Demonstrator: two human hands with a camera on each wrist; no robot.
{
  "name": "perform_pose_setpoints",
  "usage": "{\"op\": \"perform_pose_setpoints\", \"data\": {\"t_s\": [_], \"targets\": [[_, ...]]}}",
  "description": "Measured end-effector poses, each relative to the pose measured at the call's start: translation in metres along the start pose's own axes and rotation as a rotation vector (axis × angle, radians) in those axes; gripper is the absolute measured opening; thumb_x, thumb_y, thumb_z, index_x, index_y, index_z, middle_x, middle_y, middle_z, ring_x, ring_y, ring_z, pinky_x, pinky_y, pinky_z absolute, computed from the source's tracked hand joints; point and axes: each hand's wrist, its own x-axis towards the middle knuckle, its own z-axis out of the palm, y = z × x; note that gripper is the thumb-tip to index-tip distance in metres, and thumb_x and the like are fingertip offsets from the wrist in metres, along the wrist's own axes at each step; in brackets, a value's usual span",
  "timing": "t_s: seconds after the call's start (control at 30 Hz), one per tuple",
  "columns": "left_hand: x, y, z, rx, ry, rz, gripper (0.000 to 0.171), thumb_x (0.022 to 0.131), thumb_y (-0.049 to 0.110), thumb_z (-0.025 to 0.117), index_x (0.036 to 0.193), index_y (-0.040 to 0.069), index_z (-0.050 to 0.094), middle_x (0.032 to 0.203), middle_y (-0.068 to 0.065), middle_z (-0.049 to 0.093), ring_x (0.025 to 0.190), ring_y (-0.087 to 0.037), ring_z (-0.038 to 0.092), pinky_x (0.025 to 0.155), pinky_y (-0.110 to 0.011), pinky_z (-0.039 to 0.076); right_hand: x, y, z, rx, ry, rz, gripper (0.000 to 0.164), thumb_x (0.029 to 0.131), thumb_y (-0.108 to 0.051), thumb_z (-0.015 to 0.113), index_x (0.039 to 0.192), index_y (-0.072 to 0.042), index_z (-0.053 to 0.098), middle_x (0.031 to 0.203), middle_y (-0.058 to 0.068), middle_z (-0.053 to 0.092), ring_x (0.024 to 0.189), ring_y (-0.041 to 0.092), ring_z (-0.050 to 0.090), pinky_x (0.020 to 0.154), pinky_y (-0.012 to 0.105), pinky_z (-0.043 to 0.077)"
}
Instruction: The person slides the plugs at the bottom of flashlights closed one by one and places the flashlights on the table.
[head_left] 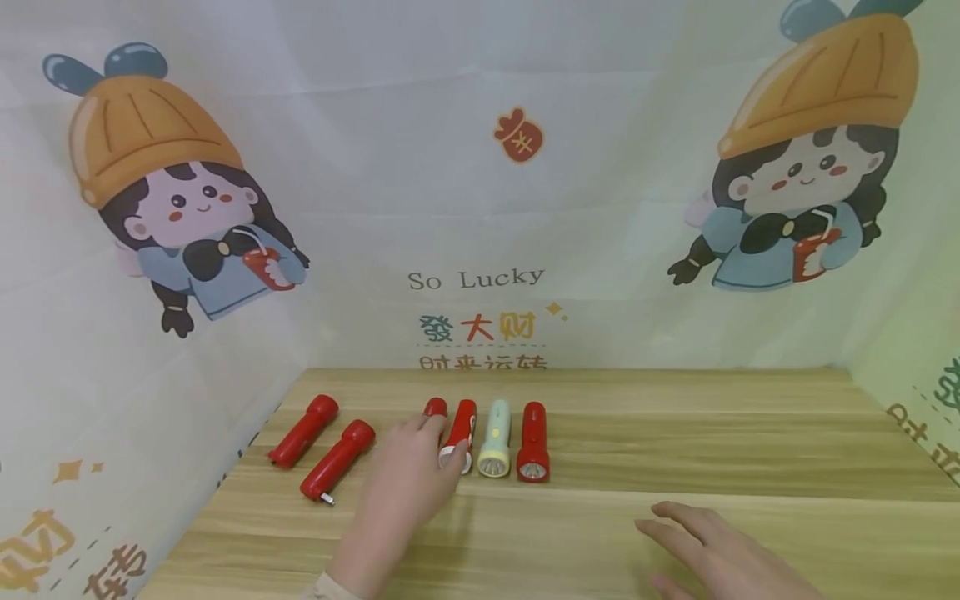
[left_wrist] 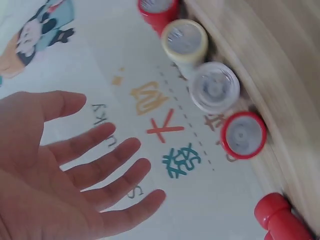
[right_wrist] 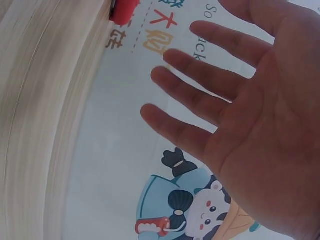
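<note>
My left hand (head_left: 411, 468) hovers above the row of flashlights, its fingers spread and relaxed in the left wrist view. It partly hides a red flashlight (head_left: 436, 407) and a red flashlight with a white head (head_left: 465, 423). To their right lie a pale green flashlight with a yellow rim (head_left: 497, 435) and another red flashlight (head_left: 534, 440), lens ends toward me. Left of the hand, two more red flashlights (head_left: 303, 432) lie slanted; the nearer one has a metal piece (head_left: 327, 498) sticking out. Over the table's right side, my right hand (head_left: 712, 546) holds nothing, fingers extended.
A wood-grain table (head_left: 585, 533) carries all the flashlights. Behind it and at both sides hangs a pale cloth (head_left: 600, 250) printed with cartoon figures and lettering.
</note>
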Motion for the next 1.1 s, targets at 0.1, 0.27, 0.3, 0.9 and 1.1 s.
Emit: {"op": "perform_pose_setpoints", "data": {"t_s": [0.1,0.27,0.3,0.9,1.1], "targets": [[-0.015,0.006,-0.001,-0.036,-0.036,0.026,0.043,0.097,0.032,0.076,0.131,0.006,0.071,0.139,-0.018,0.069,0.131,-0.041,0.061,0.111,-0.061,0.051,0.003,-0.001,0.001,-0.013,-0.004,0.019,0.057,0.099,-0.057,0.069,0.142,-0.020,0.067,0.148,0.009,0.063,0.123,0.032,0.068,0.088,0.047,0.063],[-0.040,0.010,0.005,-0.072,-0.037,0.075,0.044,0.095,0.036,0.078,0.130,0.009,0.072,0.140,-0.015,0.068,0.131,-0.041,0.060,0.111,-0.065,0.049,0.003,-0.008,0.003,-0.017,0.038,0.079,0.064,0.096,-0.058,0.072,0.146,-0.020,0.064,0.155,0.016,0.056,0.128,0.036,0.065,0.095,0.057,0.060],[-0.044,0.011,0.006,-0.071,-0.044,0.077,0.047,0.096,0.038,0.078,0.132,0.009,0.071,0.142,-0.014,0.067,0.133,-0.041,0.059,0.111,-0.067,0.048,0.002,-0.010,0.003,-0.018,0.052,0.094,0.066,0.095,-0.059,0.073,0.147,-0.020,0.063,0.157,0.017,0.054,0.129,0.038,0.065,0.096,0.059,0.059],[-0.067,0.014,0.029,0.005,-0.251,0.061,0.081,0.095,0.074,0.059,0.155,0.019,0.054,0.171,-0.011,0.040,0.158,-0.045,0.033,0.114,-0.088,0.022,-0.004,-0.026,0.007,0.012,0.067,0.308,0.087,0.088,-0.077,0.067,0.155,-0.023,0.055,0.172,0.017,0.035,0.148,0.047,0.048,0.106,0.081,0.040],[-0.068,0.008,0.031,0.006,-0.241,0.062,0.081,0.095,0.075,0.058,0.155,0.020,0.055,0.171,-0.009,0.041,0.156,-0.045,0.035,0.114,-0.088,0.022,-0.007,-0.025,0.006,0.047,0.008,0.325,0.089,0.090,-0.078,0.064,0.158,-0.021,0.051,0.172,0.020,0.034,0.149,0.050,0.046,0.105,0.084,0.037]]}}
